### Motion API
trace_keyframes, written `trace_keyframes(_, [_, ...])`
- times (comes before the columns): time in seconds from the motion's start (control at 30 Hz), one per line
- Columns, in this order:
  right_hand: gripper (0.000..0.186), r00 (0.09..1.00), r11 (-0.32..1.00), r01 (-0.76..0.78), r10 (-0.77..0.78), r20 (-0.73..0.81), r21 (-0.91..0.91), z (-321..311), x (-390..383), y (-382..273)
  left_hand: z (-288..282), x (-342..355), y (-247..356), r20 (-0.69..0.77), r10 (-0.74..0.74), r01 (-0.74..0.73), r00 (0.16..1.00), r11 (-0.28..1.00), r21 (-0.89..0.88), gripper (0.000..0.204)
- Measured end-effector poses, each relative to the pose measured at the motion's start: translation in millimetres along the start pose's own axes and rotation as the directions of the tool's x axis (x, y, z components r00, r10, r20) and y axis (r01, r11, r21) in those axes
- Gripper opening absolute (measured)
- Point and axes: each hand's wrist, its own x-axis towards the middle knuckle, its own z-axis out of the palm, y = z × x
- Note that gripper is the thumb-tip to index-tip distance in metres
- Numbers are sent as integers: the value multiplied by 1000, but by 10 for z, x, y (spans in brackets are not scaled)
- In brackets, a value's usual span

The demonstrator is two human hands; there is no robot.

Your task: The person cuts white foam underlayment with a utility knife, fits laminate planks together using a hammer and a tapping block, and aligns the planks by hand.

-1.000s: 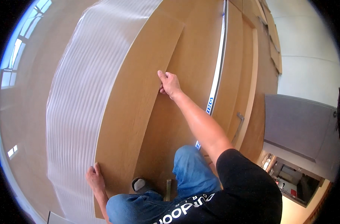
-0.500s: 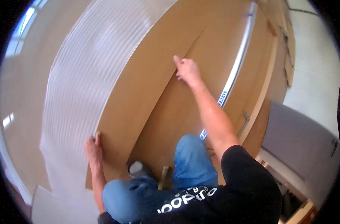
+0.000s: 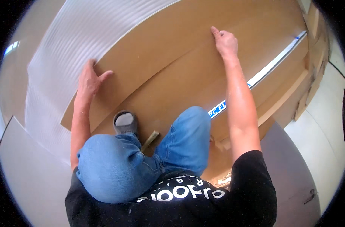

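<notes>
At the far left, a pale grey flat panel [image 3: 25, 170] is lying smooth and matte, cut off by the dark rim. Next to it, a white ribbed sheet [image 3: 66, 56] is spreading upward, its surface covered in fine parallel ridges. On top of this sheet a long brown board [image 3: 161, 45] is lying, thin, flat and smooth like pressed fibre, with its edges bending because of the lens.

The left hand [image 3: 88, 80] is gripping the left edge of this board, with the fingers spread flat on the ribbed side and the thumb pressing on the brown face. Below it, a grey shoe tip [image 3: 125, 120] is sticking out from under the blue denim knees [image 3: 142, 162], and the rest of the foot is hidden.

The right hand [image 3: 225, 41] is holding the board's lower long edge, with the fingers curled over it so their tips are not visible. A larger brown board [image 3: 187, 87] is lying underneath. Further right, a white strip [image 3: 271, 68] with blue marks is running diagonally; part of it is hidden behind the forearm.
</notes>
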Motion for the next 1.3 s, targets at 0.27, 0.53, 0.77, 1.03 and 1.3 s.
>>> trace_keyframes(0.27, [72,999,1000,-14,14,-44,13,199,156,314,142,6,-41,173,171,-207,970,955,212,88])
trace_keyframes(0.53, [74,999,1000,-7,6,-46,-23,424,365,475,352,25,-101,150,225,-262,963,910,320,73])
trace_keyframes(0.77, [72,1000,985,28,-27,7,-172,352,314,589,551,66,18,114,324,-343,939,861,376,73])
trace_keyframes(1.03, [21,112,179,984,-667,737,13,1872,-3240,-616,760,61,-220,59,359,-355,932,864,356,76])
trace_keyframes(1.3, [26,-25,-66,997,-723,690,-33,2649,-3715,-250,1219,523,-267,159,435,-463,886,821,335,81])
